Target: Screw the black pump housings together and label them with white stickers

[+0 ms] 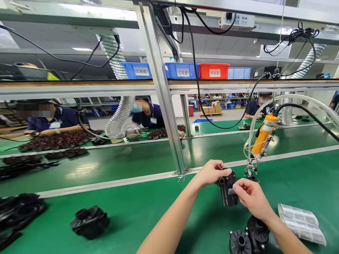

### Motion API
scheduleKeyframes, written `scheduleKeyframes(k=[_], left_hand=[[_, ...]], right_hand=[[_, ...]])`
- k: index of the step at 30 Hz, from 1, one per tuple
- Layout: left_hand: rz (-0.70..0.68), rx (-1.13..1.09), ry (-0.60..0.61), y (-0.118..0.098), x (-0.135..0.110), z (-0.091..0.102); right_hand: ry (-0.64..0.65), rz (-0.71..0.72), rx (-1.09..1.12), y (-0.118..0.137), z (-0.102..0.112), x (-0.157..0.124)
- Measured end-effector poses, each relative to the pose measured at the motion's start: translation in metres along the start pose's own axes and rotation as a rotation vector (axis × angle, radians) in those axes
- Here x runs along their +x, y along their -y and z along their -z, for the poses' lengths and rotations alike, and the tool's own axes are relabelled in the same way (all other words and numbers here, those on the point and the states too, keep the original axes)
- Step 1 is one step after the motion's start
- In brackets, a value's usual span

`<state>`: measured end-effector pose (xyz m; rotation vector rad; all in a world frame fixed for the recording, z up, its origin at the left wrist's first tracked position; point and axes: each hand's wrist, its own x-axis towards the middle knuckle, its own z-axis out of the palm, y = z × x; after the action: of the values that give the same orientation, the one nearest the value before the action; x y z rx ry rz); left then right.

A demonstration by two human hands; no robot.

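Observation:
My left hand [212, 173] grips a black pump [229, 195] with a cylindrical body from above, thumb across its top, and holds it up off the bench. Against the side of the pump, my right hand [250, 195] pinches a small grey label [231, 191] between thumb and forefinger. Several more black pumps [240, 243] with round ports and screws stand below my right forearm. To the right of that forearm lies a curled sheet of silvery labels [302, 222].
An orange electric screwdriver [264, 134] hangs just beyond my hands. A metal post [164, 95] rises ahead. On the green bench [137, 211] are a black part [90, 222] in a bag, loose screws [181, 179] and black cables [19, 215]. Co-workers [149, 114] sit opposite.

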<state>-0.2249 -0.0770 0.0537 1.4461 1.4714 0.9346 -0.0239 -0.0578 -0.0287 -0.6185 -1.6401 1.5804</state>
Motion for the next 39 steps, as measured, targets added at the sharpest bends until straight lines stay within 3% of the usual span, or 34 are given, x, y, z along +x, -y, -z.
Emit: scheduleKeyframes(k=[14, 21, 24, 27, 31, 35, 37, 39], left_hand=[[0.027, 0.044, -0.007, 0.01, 0.009, -0.003], [0.029, -0.008, 0.061, 0.005, 0.005, 0.0], [0.011, -0.045, 0.102, 0.001, 0.0, -0.001], [-0.053, 0.035, 0.084, -0.009, -0.008, -0.014], [-0.179, 0.358, -0.134, -0.023, -0.023, -0.036], [-0.145, 0.619, -0.321, -0.012, -0.035, -0.039], [-0.082, 0.628, -0.323, 0.011, -0.043, -0.034], [-0.065, 0.504, -0.278, 0.044, -0.054, -0.032]], right_hand=[[0.011, 0.054, -0.331, 0.006, -0.002, -0.006], [-0.047, 0.344, -0.739, 0.015, 0.007, -0.015], [-0.129, 0.261, -0.727, 0.02, 0.013, -0.015], [-0.103, 0.172, -0.776, 0.027, 0.011, -0.01], [-0.094, 0.092, -0.802, 0.031, 0.014, -0.01], [-0.297, 0.131, -0.625, -0.007, 0.045, -0.043], [-0.351, 0.211, -0.556, -0.046, 0.065, -0.065], [-0.373, 0.173, -0.517, -0.092, 0.085, -0.079]])
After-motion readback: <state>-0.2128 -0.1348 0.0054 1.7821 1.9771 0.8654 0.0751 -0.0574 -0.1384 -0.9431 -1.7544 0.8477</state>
